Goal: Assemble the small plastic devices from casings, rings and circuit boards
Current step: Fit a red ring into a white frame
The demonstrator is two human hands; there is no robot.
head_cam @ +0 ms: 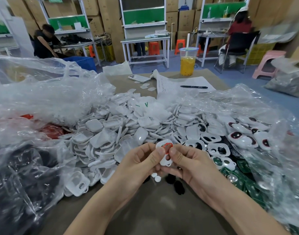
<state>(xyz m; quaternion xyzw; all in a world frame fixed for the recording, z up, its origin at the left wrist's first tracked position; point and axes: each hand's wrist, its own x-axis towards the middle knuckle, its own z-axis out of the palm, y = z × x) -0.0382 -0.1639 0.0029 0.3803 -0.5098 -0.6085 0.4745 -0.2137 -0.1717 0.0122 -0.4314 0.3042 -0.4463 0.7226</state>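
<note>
Brown tabletop [153, 209] runs under both forearms. Above it the left hand [138, 165] and right hand [187, 165] meet, fingers curled and thumbs pressed forward. Both are clamped on one white casing [162, 161] pinched between them. A red ring [167, 146] sits in the casing's upper end, just above the two thumb tips. Directly beneath the fingers lie two small white discs [156, 177], and just right of those some black pieces [179, 187]. Left of the fingers a clear bag [18, 175] holds dark parts. Right of the fingers lie green circuit boards [242, 167], with holed white shells [218, 149] just beyond them. Past the fingertips spreads a heap of white casings [121, 129]. Shells fitted with red rims [243, 138] lie off to its right, and loose red rings [52, 130] sit in crumpled plastic to its left. Farther off are a phone [139, 78], a sheet of paper [172, 83], a pen [193, 86] and a cup of yellow drink [188, 62]. Behind stand workbenches [145, 39] and stacked cardboard boxes [108, 14], with two people seated.
</note>
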